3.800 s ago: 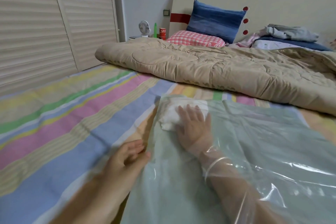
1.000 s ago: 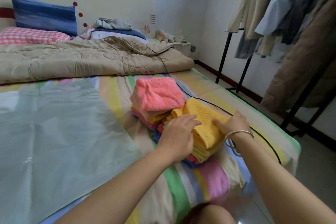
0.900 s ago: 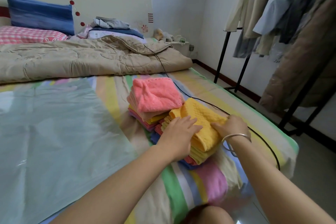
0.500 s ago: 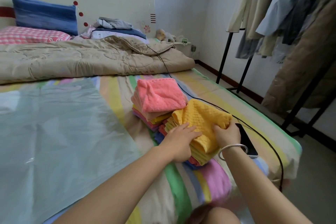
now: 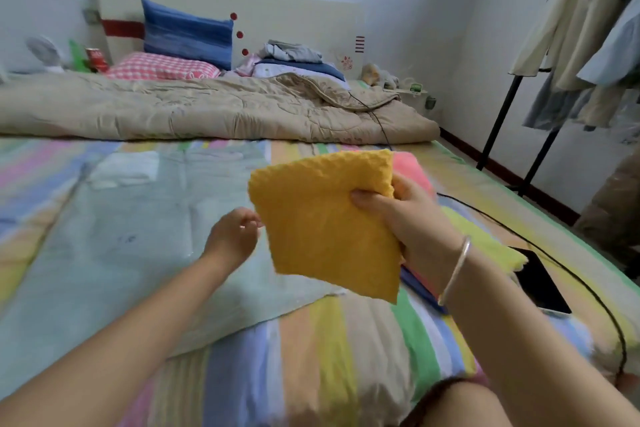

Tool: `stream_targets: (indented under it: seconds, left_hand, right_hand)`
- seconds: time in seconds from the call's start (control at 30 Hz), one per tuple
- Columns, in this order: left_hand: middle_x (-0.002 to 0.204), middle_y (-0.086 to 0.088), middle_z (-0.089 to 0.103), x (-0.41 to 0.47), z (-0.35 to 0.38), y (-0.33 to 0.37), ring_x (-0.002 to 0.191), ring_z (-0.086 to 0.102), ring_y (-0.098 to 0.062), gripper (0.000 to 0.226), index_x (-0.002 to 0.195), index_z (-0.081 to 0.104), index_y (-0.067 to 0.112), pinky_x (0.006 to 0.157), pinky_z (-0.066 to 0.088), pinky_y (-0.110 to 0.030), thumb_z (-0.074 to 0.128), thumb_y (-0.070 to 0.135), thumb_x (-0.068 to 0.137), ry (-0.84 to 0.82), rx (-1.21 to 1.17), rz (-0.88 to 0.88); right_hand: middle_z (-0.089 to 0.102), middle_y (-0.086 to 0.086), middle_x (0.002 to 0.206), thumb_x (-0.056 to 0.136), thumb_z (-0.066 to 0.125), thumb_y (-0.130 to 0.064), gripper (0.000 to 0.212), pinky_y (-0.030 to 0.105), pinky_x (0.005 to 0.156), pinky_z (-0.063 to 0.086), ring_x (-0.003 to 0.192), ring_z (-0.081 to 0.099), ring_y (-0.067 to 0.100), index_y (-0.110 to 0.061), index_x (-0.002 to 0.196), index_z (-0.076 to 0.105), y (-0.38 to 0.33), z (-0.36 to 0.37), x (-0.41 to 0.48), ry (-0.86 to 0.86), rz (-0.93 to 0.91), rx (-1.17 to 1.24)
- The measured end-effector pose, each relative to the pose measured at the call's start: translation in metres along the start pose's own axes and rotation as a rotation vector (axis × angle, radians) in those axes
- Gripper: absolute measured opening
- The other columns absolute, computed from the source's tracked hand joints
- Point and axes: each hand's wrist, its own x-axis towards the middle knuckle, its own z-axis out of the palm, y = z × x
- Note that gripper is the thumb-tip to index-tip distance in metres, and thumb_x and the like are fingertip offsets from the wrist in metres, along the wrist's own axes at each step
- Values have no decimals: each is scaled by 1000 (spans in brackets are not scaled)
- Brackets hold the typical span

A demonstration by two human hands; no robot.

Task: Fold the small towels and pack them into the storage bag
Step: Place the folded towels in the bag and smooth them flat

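Two bare hands are up over the bed. The right hand (image 5: 405,218), a thin silver bangle (image 5: 457,267) on its wrist, grips a folded yellow waffle-textured towel (image 5: 329,222) by its right edge, thumb across the near face and fingers behind, and holds it in the air clear of the striped pastel bedsheet (image 5: 329,357). The left hand (image 5: 232,236) holds nothing, its fingers loosely bent and its fingertips right at the towel's left edge; whether they touch it I cannot tell. Beneath and to the left, the translucent pale green plastic storage bag (image 5: 121,253) lies flat on the sheet, with a folded white towel (image 5: 124,166) showing through its far end. A folded pink towel (image 5: 412,166) peeks out behind the yellow one. Near the bed's right edge lies a black phone (image 5: 540,281).
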Motion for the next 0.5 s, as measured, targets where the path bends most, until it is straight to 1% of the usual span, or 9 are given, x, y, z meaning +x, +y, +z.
stream_targets:
  seconds: [0.07,0.1,0.17,0.2,0.27,0.3,0.37,0.43,0.5]
  left_hand:
    - [125,-23,58,-13,-44,-28,114,56,-38,63,117,56,-6,89,45,-38,38,28,67,55,-42,-16]
    - [126,-26,56,-21,-63,-42,116,54,-40,72,121,53,-10,92,44,-41,37,31,65,85,-3,-19]
    - [119,-24,62,-37,-94,-69,109,58,-38,66,108,64,-2,85,44,-39,38,43,68,17,135,-35]
    - [113,-20,66,-43,-105,-83,103,61,-35,49,97,67,9,79,45,-36,39,43,74,-9,239,-83]
    - [103,-4,71,-53,-120,-111,96,64,-27,13,83,62,30,77,50,-33,51,26,84,-14,365,-132]
    - [100,2,72,-56,-122,-128,96,66,-22,17,81,62,35,79,52,-32,55,19,83,-6,398,-99]
    - [95,10,71,-64,-120,-147,96,65,-15,19,78,58,40,80,50,-30,63,22,80,-4,397,-31]
    - [91,12,67,-73,-116,-154,95,61,-11,12,78,57,40,78,46,-28,67,46,73,-70,413,100]
    - [93,12,63,-77,-112,-155,95,56,-11,46,87,59,34,80,45,-28,58,72,60,-196,458,198]
  right_hand:
    - [73,7,98,86,66,-11,18,40,77,59,88,71,24,-20,101,67,4,34,8,-139,97,157]
    - [73,9,100,86,66,-10,21,40,77,58,88,70,26,-18,106,66,8,52,13,-178,142,202]
    - [72,10,99,87,65,-9,24,36,73,59,85,70,25,-15,111,65,26,87,25,-201,233,221]
    - [72,11,98,88,64,-8,25,36,72,59,84,70,25,-13,113,64,39,103,31,-202,276,205]
    - [69,15,106,88,63,-5,31,39,80,57,93,67,28,-7,119,61,71,134,41,-200,335,72]
    - [66,16,111,87,62,-5,34,39,85,54,100,64,30,-4,121,59,90,147,45,-200,330,-88]
    - [62,17,119,87,61,-10,37,33,86,47,112,58,33,-3,123,55,123,167,49,-181,296,-463]
    - [58,20,124,90,57,-21,44,34,83,42,115,55,37,-4,128,45,140,178,46,-88,304,-610]
    - [58,22,120,92,51,-26,45,36,77,39,110,55,40,-6,129,37,142,184,45,-14,274,-654]
